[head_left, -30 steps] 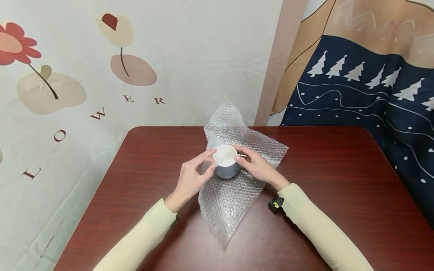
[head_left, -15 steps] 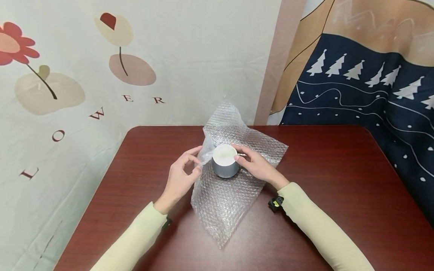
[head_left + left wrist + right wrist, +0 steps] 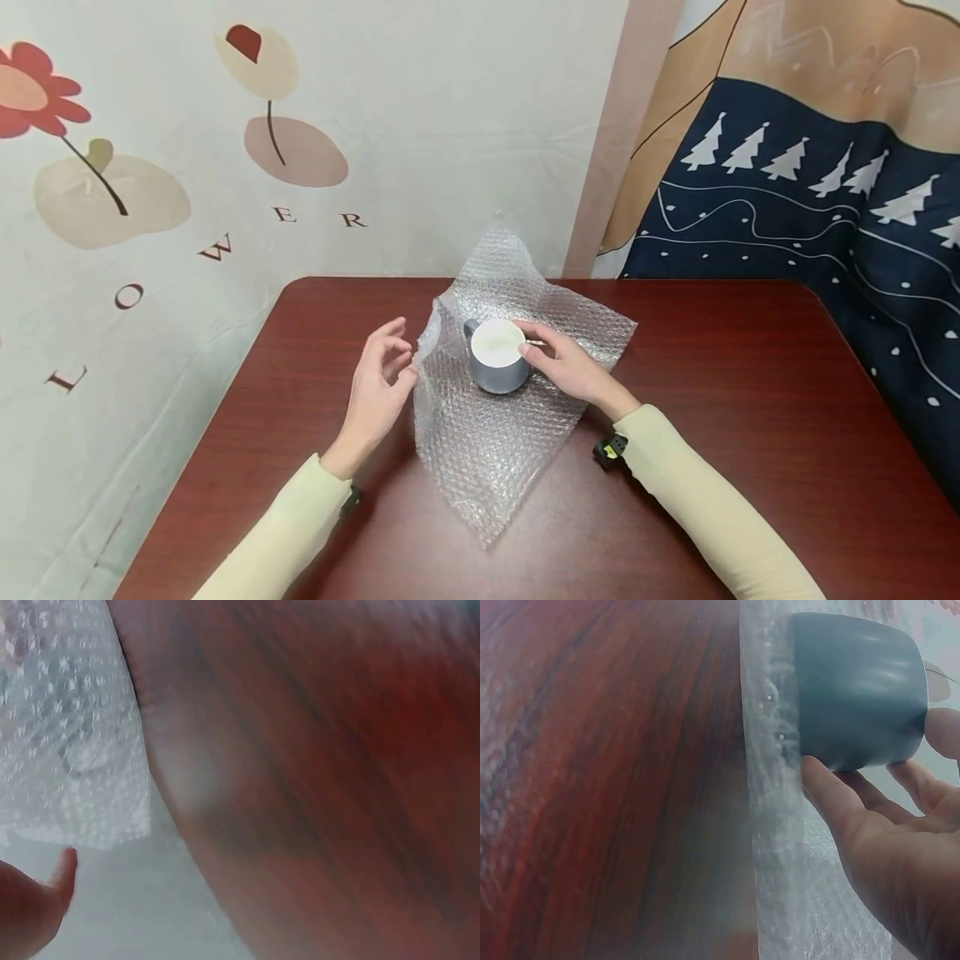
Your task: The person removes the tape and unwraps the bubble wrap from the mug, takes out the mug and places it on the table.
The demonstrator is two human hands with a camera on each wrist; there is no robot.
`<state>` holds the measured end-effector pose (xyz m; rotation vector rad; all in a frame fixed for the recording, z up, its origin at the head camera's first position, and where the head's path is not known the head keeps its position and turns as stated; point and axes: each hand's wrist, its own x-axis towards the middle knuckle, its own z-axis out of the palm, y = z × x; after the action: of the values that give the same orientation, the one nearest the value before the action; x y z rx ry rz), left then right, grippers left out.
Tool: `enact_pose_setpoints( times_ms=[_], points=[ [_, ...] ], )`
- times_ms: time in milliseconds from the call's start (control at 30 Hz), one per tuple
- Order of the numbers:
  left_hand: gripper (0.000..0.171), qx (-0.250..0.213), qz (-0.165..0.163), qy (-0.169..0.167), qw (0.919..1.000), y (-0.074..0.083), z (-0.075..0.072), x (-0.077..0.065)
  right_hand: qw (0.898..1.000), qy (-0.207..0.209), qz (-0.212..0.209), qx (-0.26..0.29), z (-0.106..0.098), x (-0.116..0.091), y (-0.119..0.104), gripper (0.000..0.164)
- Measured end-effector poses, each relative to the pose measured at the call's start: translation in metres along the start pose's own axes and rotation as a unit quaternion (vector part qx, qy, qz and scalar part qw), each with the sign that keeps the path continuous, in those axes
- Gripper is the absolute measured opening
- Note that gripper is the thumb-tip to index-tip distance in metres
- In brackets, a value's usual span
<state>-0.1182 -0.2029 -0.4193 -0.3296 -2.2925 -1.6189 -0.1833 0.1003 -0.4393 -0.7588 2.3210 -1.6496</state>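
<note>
A grey mug (image 3: pixel 499 373) with a white inside stands upright on a sheet of bubble wrap (image 3: pixel 480 462), its handle (image 3: pixel 470 328) pointing back and left. My right hand (image 3: pixel 566 364) grips the mug from the right, thumb at the near rim and fingers along the far side. In the right wrist view, fingertips (image 3: pixel 821 780) press against the mug's side. My left hand (image 3: pixel 378 387) is by the wrap's raised left edge, fingers loosely bent and thumb right at that edge. The left wrist view shows a thumb (image 3: pixel 67 874) close below the wrap's border (image 3: pixel 112 832).
The bubble wrap lies diagonally on a dark red wooden table (image 3: pixel 720 375), its far corner against the pale flower-print cloth (image 3: pixel 450 125) behind. A navy cloth with white trees (image 3: pixel 787 200) hangs at the right.
My left hand has moved left from the mug, drawing the wrap's folded flap away and letting go of it, so the mug's handle now shows. The right hand has stayed on the mug.
</note>
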Motion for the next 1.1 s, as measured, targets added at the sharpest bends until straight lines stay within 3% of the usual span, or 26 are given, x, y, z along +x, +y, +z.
enact_pose_setpoints(
  times_ms=[67,133,233,300,433,533,633,767,867,1100],
  points=[
    [0.054,0.047,0.04,-0.007,0.9981,-0.002,-0.003,0.001,1.0,0.0,0.001,0.001,0.0,0.0,0.0,0.048],
    [0.07,0.105,0.085,-0.021,0.9906,-0.003,-0.007,0.003,1.0,0.0,0.001,0.001,0.0,0.0,-0.001,0.048],
    [0.07,0.146,0.119,-0.051,0.9809,-0.004,-0.009,0.005,1.0,0.0,0.002,0.002,0.0,0.0,-0.001,0.048],
    [0.061,0.154,0.111,-0.069,0.9794,-0.004,-0.011,0.005,1.0,0.0,0.002,0.001,0.001,0.0,0.0,0.048],
    [0.04,0.163,0.06,-0.087,0.981,-0.004,-0.014,0.003,1.0,-0.001,0.0,0.0,0.001,0.0,0.001,0.048],
    [0.034,0.18,0.026,-0.076,0.9804,-0.005,-0.018,0.003,1.0,-0.001,-0.001,0.002,0.001,0.0,0.001,0.048],
    [0.025,0.197,-0.001,-0.044,0.9793,-0.007,-0.022,0.005,1.0,-0.001,0.0,0.004,0.001,0.0,0.001,0.048],
    [0.011,0.216,-0.009,0.006,0.9764,-0.01,-0.028,0.008,1.0,-0.002,0.002,0.003,0.002,0.0,0.0,0.048],
    [0.01,0.221,-0.007,0.029,0.9749,-0.011,-0.033,0.01,1.0,-0.002,0.003,0.002,0.001,0.0,-0.001,0.048],
    [0.017,0.24,-0.016,0.023,0.9705,-0.014,-0.046,0.011,1.0,-0.001,0.0,0.004,0.001,0.0,-0.002,0.047]
  ],
)
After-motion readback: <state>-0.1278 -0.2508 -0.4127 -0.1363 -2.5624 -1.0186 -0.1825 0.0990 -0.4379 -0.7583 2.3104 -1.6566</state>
